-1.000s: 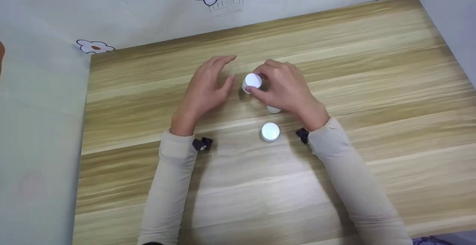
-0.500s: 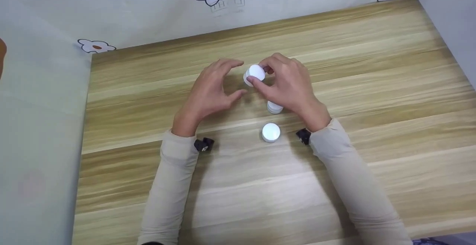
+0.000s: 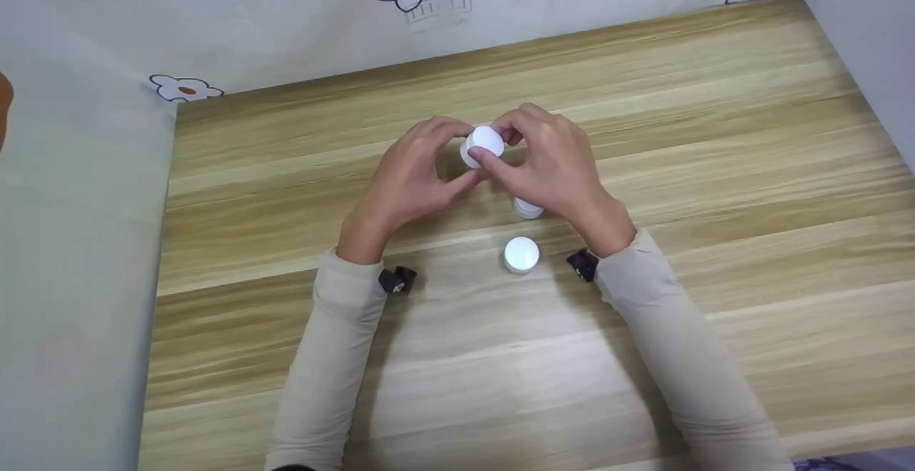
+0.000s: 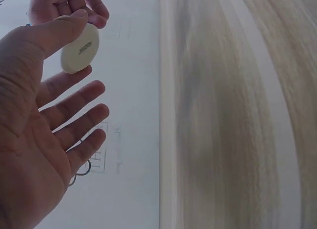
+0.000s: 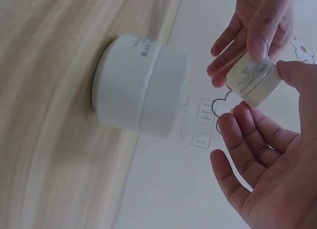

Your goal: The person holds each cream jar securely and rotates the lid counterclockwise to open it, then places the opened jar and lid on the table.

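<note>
White jar [image 3: 483, 146] is held tilted in mid-air above the worktop [image 3: 715, 135], between both hands; lid [image 5: 264, 88] is on, seam visible. Body end is pinched btwn thumb & index of L hand [image 3: 413, 171]; its other 3 fingers are spread, off the jar. Lid end is pinched btwn thumb & index of R hand [image 3: 554, 160]; remaining fingers are held slightly bent, contact w/ jar can't be told for all. Round printed end is turned to L wrist cam, print too small to read; plain lid top is seen from head view.

2nd jar [image 3: 529, 208] stands upright on worktop, part hidden under R hand. 3rd jar [image 3: 521, 255] stands upright near it, towards the person, lid on. Beige sleeves [image 3: 329, 371] are worn; flower-print sheet [image 3: 286, 21] is seen behind worktop.
</note>
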Tool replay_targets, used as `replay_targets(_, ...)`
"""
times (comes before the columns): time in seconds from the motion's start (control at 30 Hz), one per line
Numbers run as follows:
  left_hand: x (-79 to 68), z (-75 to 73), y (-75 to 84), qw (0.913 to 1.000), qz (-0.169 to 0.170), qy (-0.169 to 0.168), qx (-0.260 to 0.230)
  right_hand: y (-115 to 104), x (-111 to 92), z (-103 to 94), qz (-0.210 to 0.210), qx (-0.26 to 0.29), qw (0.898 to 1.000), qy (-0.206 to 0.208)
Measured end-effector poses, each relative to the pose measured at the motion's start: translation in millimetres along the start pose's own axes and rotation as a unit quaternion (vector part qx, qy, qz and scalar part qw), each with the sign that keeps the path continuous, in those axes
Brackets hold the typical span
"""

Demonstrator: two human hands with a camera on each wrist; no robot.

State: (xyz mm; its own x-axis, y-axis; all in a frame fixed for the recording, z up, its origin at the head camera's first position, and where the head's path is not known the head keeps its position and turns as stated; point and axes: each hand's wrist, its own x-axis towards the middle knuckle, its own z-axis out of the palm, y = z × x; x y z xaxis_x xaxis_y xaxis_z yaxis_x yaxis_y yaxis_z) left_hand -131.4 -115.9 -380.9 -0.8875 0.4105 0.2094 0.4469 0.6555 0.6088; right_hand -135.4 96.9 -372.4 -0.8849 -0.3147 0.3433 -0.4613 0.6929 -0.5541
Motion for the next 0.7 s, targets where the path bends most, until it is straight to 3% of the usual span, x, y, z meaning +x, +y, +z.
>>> replay_targets(0.33,0.8,-1.1,2.9,0.9999,-0.006,0.000,-0.012,-2.1,-0.2,-3.1,0.007,0.026,1.000,-0.008)
replay_targets(0.7,1.0,-2.0,2.0,0.9989,0.013,0.015,-0.043,-3.0,0.6,-4.9,0.005,0.047,0.999,-0.022)
